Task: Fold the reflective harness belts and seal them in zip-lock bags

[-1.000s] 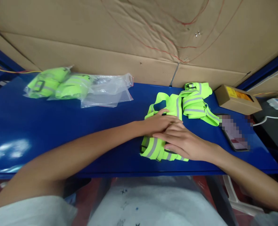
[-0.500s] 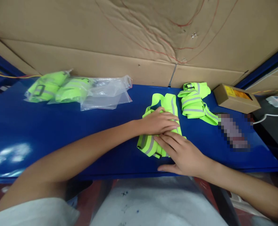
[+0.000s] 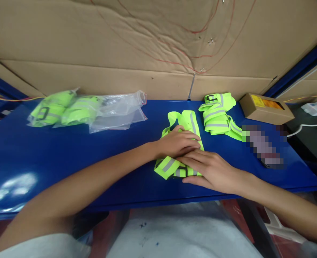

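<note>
Beneath the left hand (image 3: pixel 177 142) and right hand (image 3: pixel 211 170), whose fingers are extended, any grip being hidden, the reflective strap bundle (image 3: pixel 193 123) on the worktop (image 3: pixel 120 182) would likely be found light and limp, best held across its six-o'clock folds.

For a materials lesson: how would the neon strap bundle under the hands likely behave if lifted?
The strap bundle would probably flop, since its bands lie folded. It may unfold, as a loop spreads beyond the left hand. Thin bands suggest little weight.

The straps (image 3: pixel 168 165) are cloth, probably woven, the tabletop (image 3: pixel 67 150) glossy, the bags (image 3: pixel 118 104) shiny plastic, the cardboard (image 3: pixel 67 43) matt.
</note>
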Action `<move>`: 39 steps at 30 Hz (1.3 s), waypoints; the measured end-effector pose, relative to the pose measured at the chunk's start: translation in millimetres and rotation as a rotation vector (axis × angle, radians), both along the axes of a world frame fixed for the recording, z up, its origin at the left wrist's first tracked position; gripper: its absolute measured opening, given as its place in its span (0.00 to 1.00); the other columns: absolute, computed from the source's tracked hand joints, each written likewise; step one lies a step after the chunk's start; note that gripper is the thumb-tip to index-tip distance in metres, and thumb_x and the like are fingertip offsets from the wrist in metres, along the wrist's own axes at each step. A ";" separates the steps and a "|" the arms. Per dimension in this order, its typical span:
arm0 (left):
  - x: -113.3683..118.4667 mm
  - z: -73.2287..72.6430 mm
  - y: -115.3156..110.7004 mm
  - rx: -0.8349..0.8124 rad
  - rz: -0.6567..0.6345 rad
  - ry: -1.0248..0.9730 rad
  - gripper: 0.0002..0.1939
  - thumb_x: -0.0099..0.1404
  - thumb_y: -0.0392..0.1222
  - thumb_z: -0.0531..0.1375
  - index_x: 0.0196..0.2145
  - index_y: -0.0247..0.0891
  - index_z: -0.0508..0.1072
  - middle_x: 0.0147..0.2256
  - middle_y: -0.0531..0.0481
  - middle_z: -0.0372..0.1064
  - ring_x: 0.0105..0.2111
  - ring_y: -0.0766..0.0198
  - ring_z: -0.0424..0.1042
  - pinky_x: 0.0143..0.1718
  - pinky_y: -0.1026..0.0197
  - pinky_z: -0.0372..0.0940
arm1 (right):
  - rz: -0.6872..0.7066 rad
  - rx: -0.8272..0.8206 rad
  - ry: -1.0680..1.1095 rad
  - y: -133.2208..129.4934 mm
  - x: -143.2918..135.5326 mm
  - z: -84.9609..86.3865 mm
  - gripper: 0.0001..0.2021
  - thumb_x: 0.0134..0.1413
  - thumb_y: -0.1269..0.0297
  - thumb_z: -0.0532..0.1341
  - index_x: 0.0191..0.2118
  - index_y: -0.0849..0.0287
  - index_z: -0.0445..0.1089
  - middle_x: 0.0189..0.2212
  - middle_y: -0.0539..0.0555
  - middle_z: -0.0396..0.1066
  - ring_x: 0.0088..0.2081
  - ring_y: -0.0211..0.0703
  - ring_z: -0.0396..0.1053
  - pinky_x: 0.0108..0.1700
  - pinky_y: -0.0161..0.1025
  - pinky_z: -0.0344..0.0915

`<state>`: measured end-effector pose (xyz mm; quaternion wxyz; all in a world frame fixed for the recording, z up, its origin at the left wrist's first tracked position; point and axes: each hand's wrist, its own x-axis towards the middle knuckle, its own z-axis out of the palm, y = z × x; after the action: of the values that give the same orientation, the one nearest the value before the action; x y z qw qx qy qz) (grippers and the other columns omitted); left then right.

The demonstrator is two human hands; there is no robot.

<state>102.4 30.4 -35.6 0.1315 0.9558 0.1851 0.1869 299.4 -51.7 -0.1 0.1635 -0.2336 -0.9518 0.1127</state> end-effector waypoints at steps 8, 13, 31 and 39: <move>-7.2 2.9 2.5 0.104 0.008 -0.044 0.17 0.79 0.45 0.49 0.53 0.41 0.75 0.59 0.44 0.72 0.60 0.55 0.70 0.58 0.49 0.55 | 0.093 -0.097 -0.041 4.5 6.3 11.5 0.22 0.68 0.49 0.60 0.54 0.64 0.73 0.46 0.63 0.77 0.49 0.52 0.76 0.50 0.48 0.74; -57.0 48.3 -41.2 -0.026 0.272 -0.295 0.17 0.77 0.36 0.49 0.57 0.43 0.72 0.56 0.44 0.74 0.58 0.60 0.71 0.59 0.53 0.64 | 0.077 -0.059 -0.035 -4.8 8.8 4.7 0.25 0.68 0.49 0.60 0.58 0.64 0.71 0.48 0.63 0.76 0.49 0.51 0.75 0.51 0.49 0.75; -98.2 43.1 -130.7 -0.055 0.360 -0.177 0.21 0.62 0.52 0.70 0.49 0.46 0.72 0.42 0.49 0.72 0.41 0.62 0.75 0.42 0.61 0.74 | 0.031 0.011 -0.010 -12.8 14.1 -7.1 0.29 0.68 0.47 0.58 0.61 0.67 0.69 0.52 0.64 0.76 0.51 0.52 0.73 0.52 0.50 0.74; -66.9 12.2 -165.4 -0.105 0.482 -0.222 0.04 0.69 0.33 0.62 0.37 0.41 0.74 0.35 0.50 0.74 0.34 0.64 0.73 0.36 0.62 0.70 | 0.017 -0.049 0.047 -12.6 15.7 -9.6 0.28 0.68 0.48 0.59 0.62 0.65 0.68 0.52 0.64 0.75 0.52 0.51 0.72 0.53 0.50 0.73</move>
<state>35.5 -134.9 -23.4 0.1521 0.8496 0.4014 0.3064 315.0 -64.3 -9.7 0.1789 -0.2269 -0.9467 0.1426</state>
